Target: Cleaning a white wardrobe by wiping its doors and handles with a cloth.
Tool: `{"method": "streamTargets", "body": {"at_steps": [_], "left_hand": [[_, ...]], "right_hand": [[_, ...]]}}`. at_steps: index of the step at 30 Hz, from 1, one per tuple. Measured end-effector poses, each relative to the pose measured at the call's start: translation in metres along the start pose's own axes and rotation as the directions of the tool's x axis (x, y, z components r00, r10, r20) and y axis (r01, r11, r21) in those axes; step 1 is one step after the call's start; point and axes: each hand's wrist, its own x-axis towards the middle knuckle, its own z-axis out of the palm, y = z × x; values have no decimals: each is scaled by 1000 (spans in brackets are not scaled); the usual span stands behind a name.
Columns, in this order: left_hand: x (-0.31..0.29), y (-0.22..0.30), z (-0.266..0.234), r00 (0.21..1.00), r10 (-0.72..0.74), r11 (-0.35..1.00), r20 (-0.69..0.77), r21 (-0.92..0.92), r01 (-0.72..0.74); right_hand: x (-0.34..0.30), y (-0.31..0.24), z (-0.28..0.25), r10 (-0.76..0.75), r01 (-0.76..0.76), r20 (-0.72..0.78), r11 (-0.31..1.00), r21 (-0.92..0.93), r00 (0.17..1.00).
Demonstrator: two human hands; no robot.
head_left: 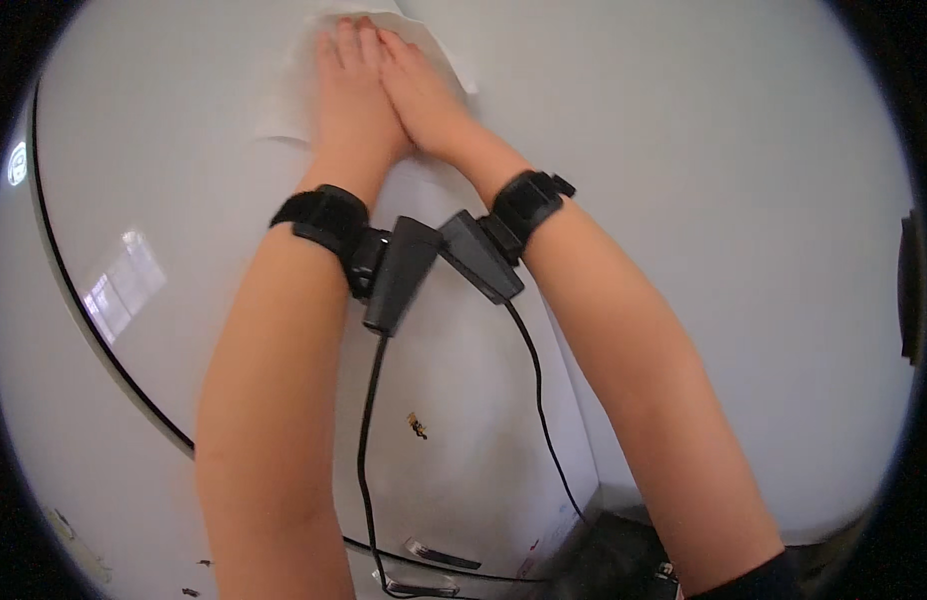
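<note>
Up at the top of the head view, my left hand (pixel 354 95) lies flat with its fingers stretched out. My right hand (pixel 429 95) rests flat against its side, fingers also extended, and the two touch and partly overlap. Both press on a thin white sheet (pixel 289 105), cloth or paper, I cannot tell which. It lies against a glossy white panel (pixel 219 120), its edges showing around the hands. Neither hand's fingers are wrapped around anything.
Black straps with grey cabled devices (pixel 404 275) sit on both wrists. A dark seam (pixel 114 360) runs down the panel's left side. A small dark and yellow mark (pixel 417 426) and dark strips (pixel 444 555) are lower down. A grey wall (pixel 744 250) stands at right.
</note>
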Motion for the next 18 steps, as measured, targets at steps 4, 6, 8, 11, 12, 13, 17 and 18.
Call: {"method": "streamTargets", "body": {"at_steps": [4,6,8,11,12,13,17,18], "left_hand": [[-15,36,0,996,57,998,65,-24,-56],[-27,49,-3,988,121,992,91,-37,-118],[-38,59,-6,982,151,988,111,-47,-147],[-64,84,-18,961,213,973,176,-124,-193],[-72,92,-26,946,244,963,214,-165,-211],[-84,97,-33,946,241,964,218,-167,-207],[-143,134,-58,880,321,945,349,-170,-278],[-162,149,-69,851,354,935,389,-171,-311]], "right_hand": [[-44,5,-19,28,-28,-4,999,33,1000],[-67,-3,-27,150,-150,6,980,131,989],[-87,-11,-31,201,-201,11,973,112,980],[-130,-18,-44,266,-267,31,963,39,963],[-144,-22,-51,267,-267,38,964,5,963],[-159,-26,-52,267,-268,43,963,5,963],[-235,-52,-60,458,-460,94,888,-2,884],[-261,-64,-69,527,-530,101,848,3,844]]}}
